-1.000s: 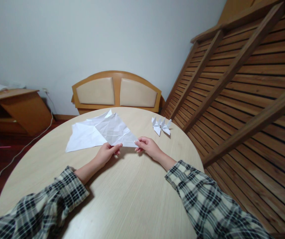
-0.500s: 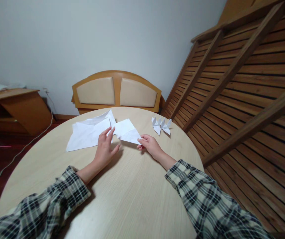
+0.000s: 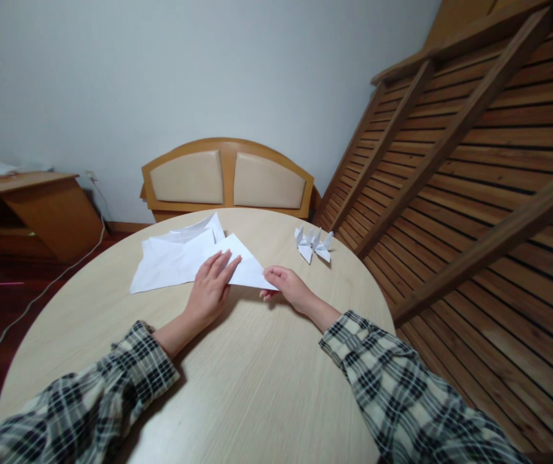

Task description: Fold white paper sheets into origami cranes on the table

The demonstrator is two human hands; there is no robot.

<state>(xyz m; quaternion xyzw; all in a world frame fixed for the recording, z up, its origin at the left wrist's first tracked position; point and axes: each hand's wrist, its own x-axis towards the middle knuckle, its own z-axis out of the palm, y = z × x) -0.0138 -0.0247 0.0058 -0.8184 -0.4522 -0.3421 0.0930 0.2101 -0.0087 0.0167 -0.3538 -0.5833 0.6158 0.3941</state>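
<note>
A folded sheet of white paper (image 3: 244, 264) is held slightly tilted over the table, its top a point and one corner reaching right. My right hand (image 3: 289, 285) pinches that right corner between thumb and fingers. Over the paper's left part lie the fingers of my left hand (image 3: 213, 283), stretched and close together; its thumb is hidden, seemingly beneath the paper. Behind and left of this hand, several loose white sheets (image 3: 165, 261) overlap on the table. Folded white paper figures with pointed tips, like origami cranes (image 3: 314, 245), stand beyond my right hand.
The round pale wooden table (image 3: 238, 386) carries all the paper. Past its far edge stands a padded headboard (image 3: 228, 177) against the wall. A slatted wooden frame (image 3: 450, 174) leans close along the right. A low cabinet (image 3: 58, 216) and a white cable (image 3: 39, 303) are at left.
My left hand has moved right and onto the paper, from spread fingers beside it to fingers laid over it. The paper has shifted slightly left and down, with my right hand still pinching its corner.
</note>
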